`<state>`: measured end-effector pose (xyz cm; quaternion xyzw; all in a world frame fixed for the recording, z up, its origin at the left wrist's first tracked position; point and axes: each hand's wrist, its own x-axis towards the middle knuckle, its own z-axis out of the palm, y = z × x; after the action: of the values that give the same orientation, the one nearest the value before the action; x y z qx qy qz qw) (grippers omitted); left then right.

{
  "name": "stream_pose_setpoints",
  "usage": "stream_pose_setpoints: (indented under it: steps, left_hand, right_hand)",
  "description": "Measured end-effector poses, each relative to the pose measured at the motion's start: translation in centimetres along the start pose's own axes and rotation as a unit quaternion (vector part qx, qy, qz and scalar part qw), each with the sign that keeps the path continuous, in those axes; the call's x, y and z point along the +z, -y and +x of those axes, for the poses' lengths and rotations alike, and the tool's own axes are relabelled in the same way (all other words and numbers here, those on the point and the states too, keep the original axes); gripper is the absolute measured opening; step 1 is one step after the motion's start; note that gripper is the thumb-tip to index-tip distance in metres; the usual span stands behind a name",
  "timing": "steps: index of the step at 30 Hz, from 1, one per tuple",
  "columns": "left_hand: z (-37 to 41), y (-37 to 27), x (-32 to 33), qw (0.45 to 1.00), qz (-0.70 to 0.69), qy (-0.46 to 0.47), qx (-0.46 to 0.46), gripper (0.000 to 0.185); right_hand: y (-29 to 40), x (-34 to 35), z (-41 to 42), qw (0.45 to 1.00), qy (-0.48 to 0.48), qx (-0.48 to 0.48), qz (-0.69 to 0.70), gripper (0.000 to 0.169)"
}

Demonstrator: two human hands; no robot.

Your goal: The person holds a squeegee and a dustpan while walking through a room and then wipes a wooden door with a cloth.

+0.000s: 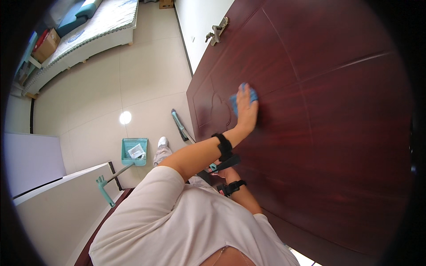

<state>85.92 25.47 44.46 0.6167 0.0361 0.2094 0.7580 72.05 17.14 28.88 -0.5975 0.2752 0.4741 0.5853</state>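
Note:
My left hand (246,108) is spread over a blue cloth (253,94) and presses it against a dark red wooden door (336,133). Blur softens the cloth and fingers. Low by my body, my right hand (228,173) is closed around the handle of a broom, partly hidden behind my left forearm. The broom head (179,124), teal with dark bristles, rests on the floor by the door's edge. Black straps circle both of my wrists.
A teal dustpan (134,140) with white litter in it stands on the tiled floor (96,109), its handle (106,191) leaning near a white partition (66,212). The door's metal lever handle (218,31) has keys in it. A bed (96,36) and cardboard box (50,45) are farther left.

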Motion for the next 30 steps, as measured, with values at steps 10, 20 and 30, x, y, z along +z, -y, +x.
stream_pose_setpoints:
  steps: [10, 20, 30]
  left_hand:
    - [4.5, 2.5, 0.3, 0.997, -0.004, 0.043, -0.066, 0.064]
    - [17.6, 15.1, -2.5, 0.958, -0.158, -0.016, -0.241, 0.066]
    - [20.7, 13.0, -0.9, 0.988, -0.086, -0.019, -0.128, 0.062]
  right_hand:
    - [1.8, 1.6, 0.6, 1.000, 0.013, 0.011, 0.001, 0.033]
    - [7.3, 5.8, -1.2, 0.998, 0.040, 0.008, 0.043, 0.052]
    - [9.0, 5.3, -0.8, 0.996, -0.002, 0.002, 0.093, 0.053]
